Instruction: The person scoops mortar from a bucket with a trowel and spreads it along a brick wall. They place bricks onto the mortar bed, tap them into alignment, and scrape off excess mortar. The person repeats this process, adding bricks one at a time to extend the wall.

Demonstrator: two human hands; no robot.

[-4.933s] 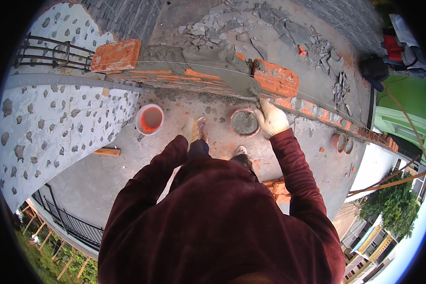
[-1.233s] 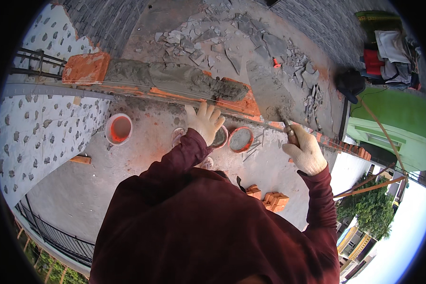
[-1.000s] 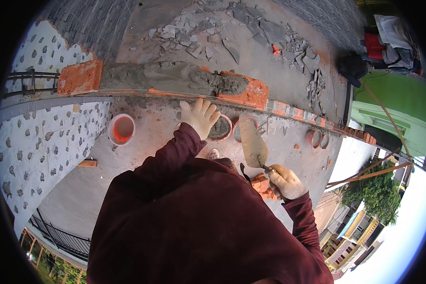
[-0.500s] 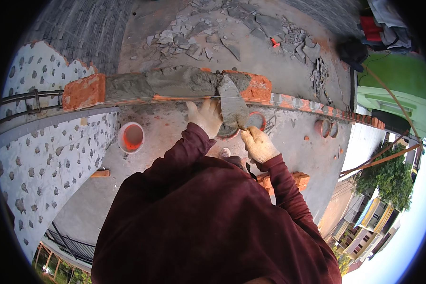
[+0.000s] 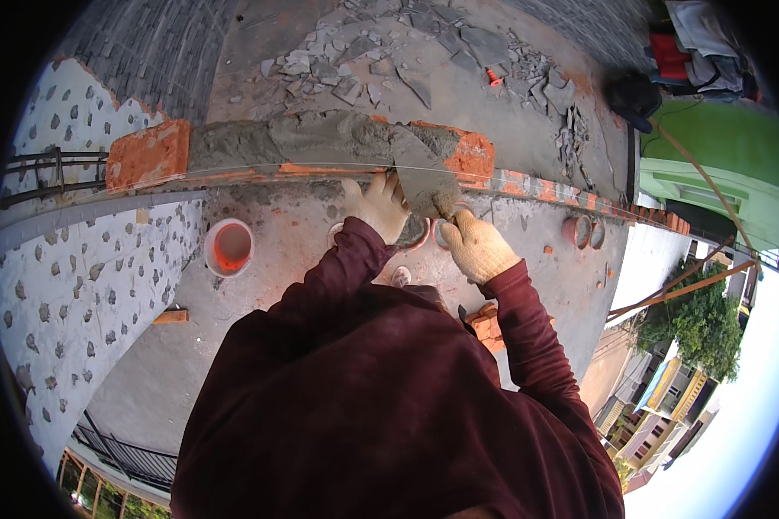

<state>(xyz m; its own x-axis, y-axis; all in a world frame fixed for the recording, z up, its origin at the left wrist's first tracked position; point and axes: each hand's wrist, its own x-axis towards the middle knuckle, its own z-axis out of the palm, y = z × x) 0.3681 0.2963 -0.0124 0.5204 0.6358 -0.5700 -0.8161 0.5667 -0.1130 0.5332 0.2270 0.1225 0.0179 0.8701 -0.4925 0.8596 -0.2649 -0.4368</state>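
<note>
My right hand (image 5: 483, 248), in a pale knitted glove, is closed round the handle of a mortar-smeared trowel (image 5: 426, 180). The trowel's blade slants up and left, its tip against the wet grey mortar (image 5: 325, 138) spread along the top of a low brick wall (image 5: 307, 170). Beside the blade, my left hand (image 5: 379, 210) wears a similar glove; its fingers are spread at the wall's near side, holding nothing I can see. An orange brick (image 5: 150, 154) stands at the left end of the mortar. More orange brick (image 5: 472, 159) shows to the right of the trowel.
A taut string (image 5: 260, 165) runs along the wall. Below stand a white bucket (image 5: 229, 247), a mortar bucket (image 5: 414, 233) partly behind my hands, and two more buckets (image 5: 577, 232) at right. Stacked bricks (image 5: 487, 329) lie near my right arm. Broken slabs (image 5: 355, 65) litter the far floor.
The trowel has turned, its tip swinging left across the mortar and its handle end moving right with my right hand. My left hand stays spread by the wall. The whole view has shifted slightly.
</note>
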